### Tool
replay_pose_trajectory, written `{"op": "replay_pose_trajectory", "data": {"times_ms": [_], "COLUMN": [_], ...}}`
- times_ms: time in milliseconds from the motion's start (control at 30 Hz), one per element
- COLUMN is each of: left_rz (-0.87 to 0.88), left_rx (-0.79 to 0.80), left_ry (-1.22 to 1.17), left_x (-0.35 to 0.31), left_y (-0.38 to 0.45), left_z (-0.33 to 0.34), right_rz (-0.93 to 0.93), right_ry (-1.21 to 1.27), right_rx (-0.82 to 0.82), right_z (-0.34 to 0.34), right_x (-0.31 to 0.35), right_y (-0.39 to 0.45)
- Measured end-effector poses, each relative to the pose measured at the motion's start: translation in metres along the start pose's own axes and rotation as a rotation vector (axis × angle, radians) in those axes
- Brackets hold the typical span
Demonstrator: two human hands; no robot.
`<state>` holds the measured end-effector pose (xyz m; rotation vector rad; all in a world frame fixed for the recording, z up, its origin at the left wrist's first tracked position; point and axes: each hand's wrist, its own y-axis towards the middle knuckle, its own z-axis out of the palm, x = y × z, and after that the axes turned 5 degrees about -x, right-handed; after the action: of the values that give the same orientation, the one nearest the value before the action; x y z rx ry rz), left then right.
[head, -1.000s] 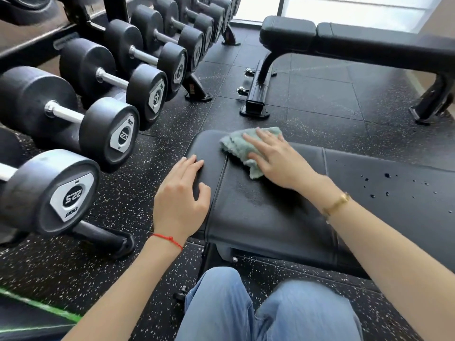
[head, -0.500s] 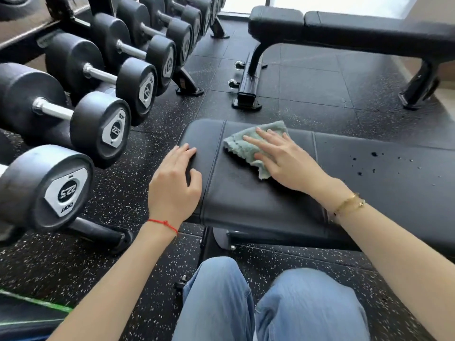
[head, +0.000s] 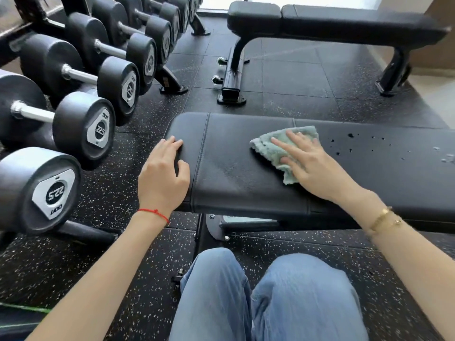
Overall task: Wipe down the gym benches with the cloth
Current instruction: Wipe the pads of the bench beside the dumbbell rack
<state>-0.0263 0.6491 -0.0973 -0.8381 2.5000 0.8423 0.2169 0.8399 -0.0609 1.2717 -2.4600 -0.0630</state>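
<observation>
Black padded worktop (head: pixel 246 168) is carrying a green cloth (head: pixel 273 148) near its far edge, right hand (head: pixel 310 166) lying flat on it, fingers spread. Left hand (head: pixel 163 175) is resting loosely curled over the worktop's left end. Droplets (head: pixel 344 141) are sitting just right of the cloth. Dumbbells (head: pixel 81 129) are crowding the left side; a second bench (head: pixel 332 23) is standing well apart across open floor.

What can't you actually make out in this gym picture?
- Near bench: its right end is cut off by the head view's edge.
- Green cloth: partly hidden under the right hand.
- Droplets on the pad: too small to tell what liquid.
- Far bench: top edge cropped.
</observation>
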Motion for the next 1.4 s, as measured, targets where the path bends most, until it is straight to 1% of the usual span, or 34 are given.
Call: {"op": "replay_pose_trajectory", "data": {"times_ms": [67, 133, 233, 300, 333, 400, 467, 533, 600, 667, 733, 833, 900, 1000, 1067, 1133, 1200, 1300, 1333, 1400], "left_rz": [0.013, 0.021, 0.02, 0.019, 0.02, 0.019, 0.008, 0.002, 0.015, 0.052, 0.091, 0.093, 0.074, 0.039, 0.025, 0.013, 0.011, 0.012, 0.018, 0.034], "left_rx": [0.003, 0.004, 0.012, 0.012, 0.009, 0.01, 0.01, 0.013, 0.028, 0.035, 0.031, 0.019, 0.004, -0.009, -0.016, -0.028, -0.052, -0.093, -0.098, -0.088], "left_ry": [0.009, 0.014, 0.01, 0.003, 0.001, -0.004, -0.015, -0.023, -0.01, 0.035, 0.079, 0.072, 0.054, 0.05, 0.056, 0.072, 0.089, 0.113, 0.114, 0.101], "left_x": [-0.001, 0.0, 0.001, 0.002, 0.002, 0.002, 0.002, 0.001, 0.0, 0.002, 0.006, 0.014, 0.016, 0.018, 0.02, 0.021, 0.02, 0.02, 0.02, 0.022], "left_y": [-0.001, 0.0, 0.0, 0.001, 0.001, 0.0, 0.0, 0.0, -0.001, -0.007, -0.019, -0.036, -0.042, -0.045, -0.047, -0.048, -0.05, -0.054, -0.055, -0.055], "left_z": [0.0, -0.001, -0.001, 0.0, 0.0, 0.001, 0.0, 0.0, -0.001, -0.004, -0.009, -0.016, -0.019, -0.023, -0.025, -0.026, -0.026, -0.03, -0.031, -0.032], "right_rz": [0.081, 0.063, -0.118, -0.237, -0.264, -0.22, -0.125, -0.075, -0.081, -0.161, -0.286, -0.433, -0.407, -0.289, -0.228, -0.232, -0.327, -0.497, -0.509, -0.456], "right_ry": [-0.072, -0.097, -0.04, -0.023, -0.019, 0.009, 0.046, 0.016, -0.013, -0.005, 0.011, 0.039, 0.066, 0.052, 0.019, -0.003, 0.013, 0.078, 0.096, 0.12], "right_rx": [-0.017, -0.007, 0.015, 0.034, 0.037, 0.043, 0.026, 0.007, 0.019, 0.03, 0.043, 0.065, 0.075, 0.051, 0.048, 0.06, 0.072, 0.066, 0.063, 0.072], "right_z": [0.009, 0.021, 0.026, 0.018, 0.013, 0.004, 0.003, 0.012, 0.027, 0.04, 0.043, 0.037, 0.034, 0.046, 0.061, 0.074, 0.079, 0.067, 0.062, 0.053], "right_x": [0.002, 0.023, 0.056, 0.058, 0.052, 0.033, 0.021, 0.025, 0.045, 0.075, 0.094, 0.09, 0.075, 0.07, 0.087, 0.112, 0.129, 0.126, 0.119, 0.1], "right_y": [0.032, 0.048, 0.02, -0.016, -0.029, -0.035, -0.015, 0.019, 0.049, 0.056, 0.041, 0.007, 0.012, 0.069, 0.112, 0.131, 0.117, 0.066, 0.053, 0.049]}}
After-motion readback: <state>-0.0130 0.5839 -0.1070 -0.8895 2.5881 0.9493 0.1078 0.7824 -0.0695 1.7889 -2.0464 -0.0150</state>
